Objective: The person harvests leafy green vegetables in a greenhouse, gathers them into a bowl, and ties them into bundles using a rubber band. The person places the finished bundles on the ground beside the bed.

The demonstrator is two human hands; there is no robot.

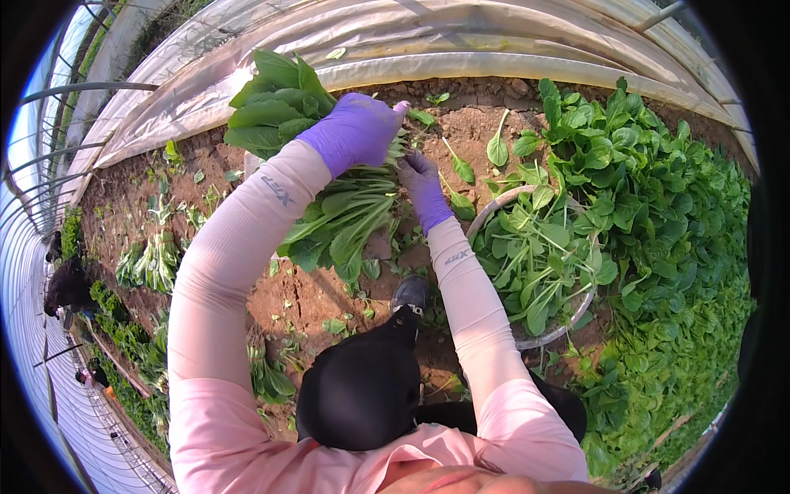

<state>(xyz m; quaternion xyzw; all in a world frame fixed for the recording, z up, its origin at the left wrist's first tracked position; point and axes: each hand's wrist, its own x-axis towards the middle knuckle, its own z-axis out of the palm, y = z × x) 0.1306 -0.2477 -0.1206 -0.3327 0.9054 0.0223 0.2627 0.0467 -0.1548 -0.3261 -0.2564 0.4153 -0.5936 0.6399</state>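
Note:
My left hand, in a purple glove, is closed around a bunch of leafy greens. The leaves fan out to the left, and the pale stem ends show to the right of the glove. At those stem ends is my right hand, also gloved in purple; its fingertips are partly hidden, so their hold is unclear. Below the left hand lies a pile of cut greens, stems towards my right hand. To the right of my right forearm, a round tub is heaped with loose greens.
A dense bed of growing greens fills the right side. Plastic sheeting runs along the far edge of the soil. Tied bunches lie at the left. Further off, a person in dark clothes bends down. My shoe rests on the soil.

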